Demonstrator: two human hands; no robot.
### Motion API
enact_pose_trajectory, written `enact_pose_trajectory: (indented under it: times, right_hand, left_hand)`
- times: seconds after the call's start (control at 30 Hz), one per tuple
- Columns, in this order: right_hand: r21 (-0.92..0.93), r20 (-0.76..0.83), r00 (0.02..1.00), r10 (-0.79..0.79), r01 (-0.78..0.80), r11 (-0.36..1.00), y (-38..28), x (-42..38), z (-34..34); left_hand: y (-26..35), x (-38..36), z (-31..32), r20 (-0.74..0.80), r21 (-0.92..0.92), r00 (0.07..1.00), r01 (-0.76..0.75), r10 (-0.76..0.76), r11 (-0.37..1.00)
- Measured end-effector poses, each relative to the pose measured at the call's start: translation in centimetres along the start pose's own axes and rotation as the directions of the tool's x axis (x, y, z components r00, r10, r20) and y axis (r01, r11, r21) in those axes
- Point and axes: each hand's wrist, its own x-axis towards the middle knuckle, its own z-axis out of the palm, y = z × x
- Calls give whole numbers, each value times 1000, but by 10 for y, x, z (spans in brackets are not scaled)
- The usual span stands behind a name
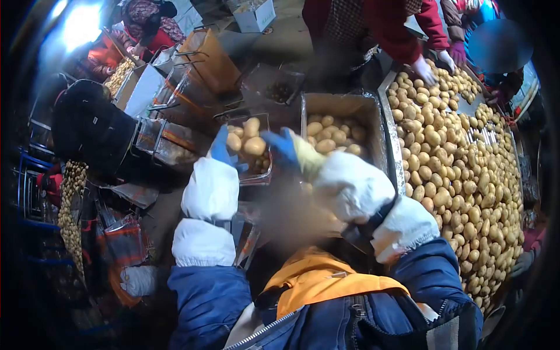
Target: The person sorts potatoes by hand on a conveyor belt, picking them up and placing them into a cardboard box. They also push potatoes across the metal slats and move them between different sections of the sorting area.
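My left hand, in a blue glove and white sleeve cover, is cupped against the left side of several potatoes. Its fingers show partly below them, over a small lined basket. To the right, my right hand, blue-gloved with a yellowish cuff, is apart from these potatoes. Its fingers stretch leftward, blurred by motion, with nothing visible in them. Just beyond that hand stands a cardboard-lined crate with more potatoes inside.
A broad sorting table heaped with potatoes runs along my right. A co-worker's gloved hand rests at its far end. Orange-and-clear lined baskets stand ahead left. A person in dark clothing is at left, near another potato heap.
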Motion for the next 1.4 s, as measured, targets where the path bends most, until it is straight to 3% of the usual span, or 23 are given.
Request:
enact_pose_trajectory:
  times: [0.03,0.07,0.13,0.2,0.27,0.3,0.37,0.4,0.47,0.53,0.6,0.63,0.67,0.73,0.87,1.03,1.13,1.17,1.23,1.27,1.3,1.33,1.4]
  right_hand:
    - [97,-131,955,267,-256,962,55,-2,50]
    - [457,60,872,485,-456,764,-16,-27,6]
    - [437,22,946,324,-300,848,9,-66,21]
    - [301,20,971,240,-235,924,20,-114,29]
    - [114,36,888,458,-459,881,-21,-159,-5]
    - [122,-72,898,435,-425,897,-16,-188,-2]
    - [62,-355,893,276,-272,960,-14,-252,-22]
    - [-30,-440,861,255,-298,954,-20,-278,-42]
    - [-354,-582,775,247,-514,781,-66,-329,-84]
    - [-411,-618,666,418,-727,551,-87,-373,-95]
    - [-503,-598,609,521,-791,347,-94,-413,-87]
    - [-490,-536,573,620,-809,325,-87,-429,-81]
    - [-567,-504,596,625,-774,282,-77,-434,-73]
    - [-579,-526,621,581,-762,290,-57,-430,-73]
    - [-472,-598,603,528,-797,377,0,-415,-78]
    - [-375,-687,566,455,-813,446,44,-387,-111]
    - [-282,-539,566,624,-819,499,24,-379,-155]
    - [-282,-542,562,625,-822,495,2,-376,-179]
    - [-33,-262,437,860,-895,445,-34,-373,-229]
    - [-164,-547,494,676,-855,492,-15,-392,-231]
    - [-146,-724,439,532,-851,504,5,-410,-242]
    - [223,-710,224,667,-828,515,21,-412,-270]
    - [80,-831,134,540,-932,354,72,-430,-323]
  left_hand:
    - [-7,17,-13,-22,117,998,62,-60,991]
    - [-34,40,-33,-141,85,971,207,-194,975]
    - [-77,22,-8,35,39,981,188,-190,981]
    - [-94,-18,48,6,197,1000,5,-6,980]
    - [-105,-54,104,114,344,981,-186,156,920]
    - [-113,-65,130,211,364,959,-258,191,895]
    - [-142,-77,165,444,410,823,-539,355,736]
    - [-141,-105,190,590,260,716,-606,373,752]
    - [-110,-159,266,586,800,804,-553,-103,233]
    - [-188,-131,268,944,240,247,-969,221,59]
    - [-187,-146,298,989,76,69,-996,-130,51]
    - [-212,-139,304,994,-15,-16,-1000,-108,11]
    - [-223,-135,311,992,-32,-34,-999,-122,18]
    - [-237,-129,330,983,49,74,-988,-171,-145]
    - [-227,-112,357,940,122,179,-971,-291,-205]
    - [-241,-56,393,952,159,223,-946,-208,-283]
    - [-217,-45,429,923,157,270,-914,-274,-374]
    - [-218,-38,427,930,178,265,-931,-254,-320]
    - [-216,-33,419,957,224,245,-964,-155,-141]
    - [-208,-53,415,985,162,168,-979,-46,-122]
    - [-208,-63,406,992,122,123,-991,-1,-58]
    - [-207,-72,400,996,75,75,-997,51,-1]
    - [-169,-127,406,999,27,29,-995,19,95]
